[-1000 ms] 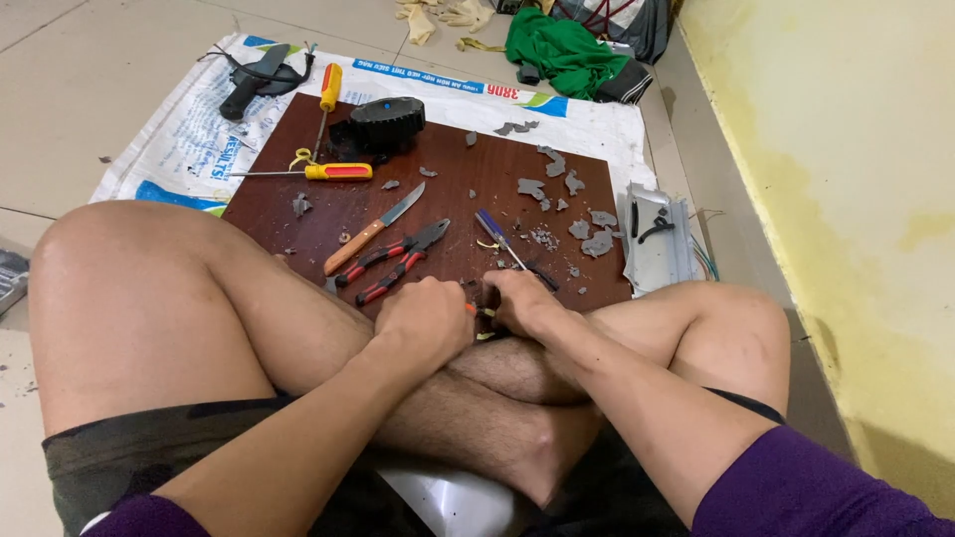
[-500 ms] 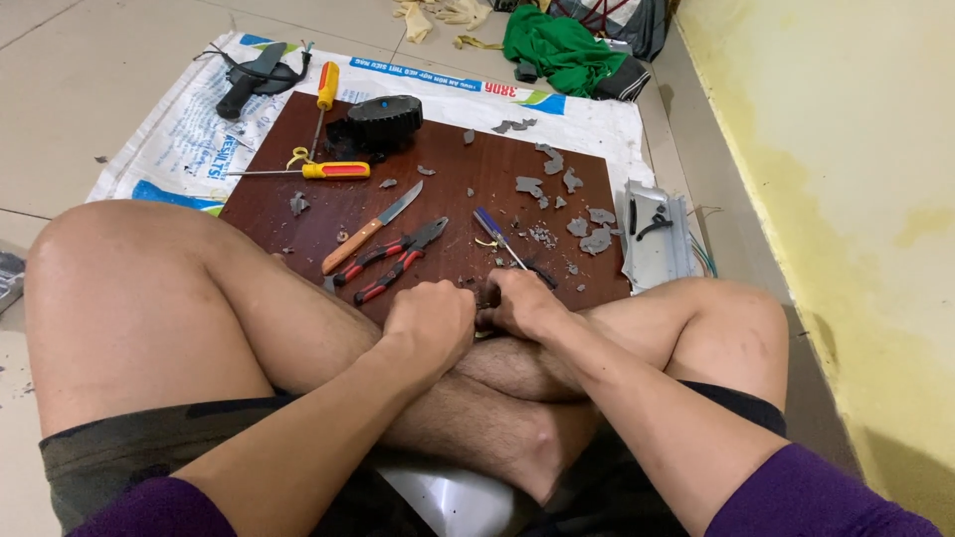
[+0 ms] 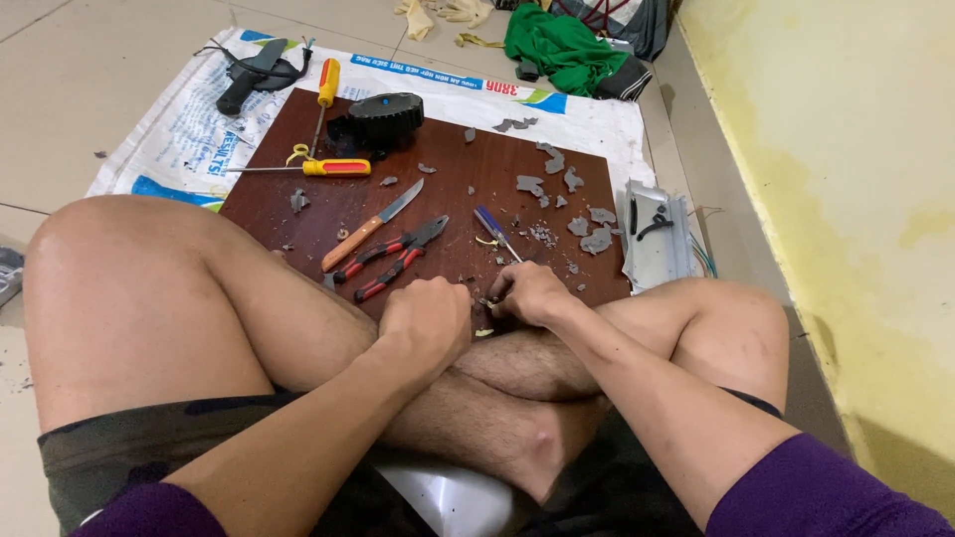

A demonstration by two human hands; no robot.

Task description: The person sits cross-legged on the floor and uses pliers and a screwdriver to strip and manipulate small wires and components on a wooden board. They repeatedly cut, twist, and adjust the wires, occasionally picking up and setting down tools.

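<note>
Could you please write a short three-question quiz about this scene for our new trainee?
1. True or false: the left hand and the right hand are close together at the near edge of the brown board.
2. Which tool lies nearest the left hand? A) the red-handled pliers B) the knife C) the yellow screwdriver
3. Fill in: the green cloth lies beyond the board's ___ edge.

Key: 1 true; 2 A; 3 far. What the fingers hold is hidden.
</note>
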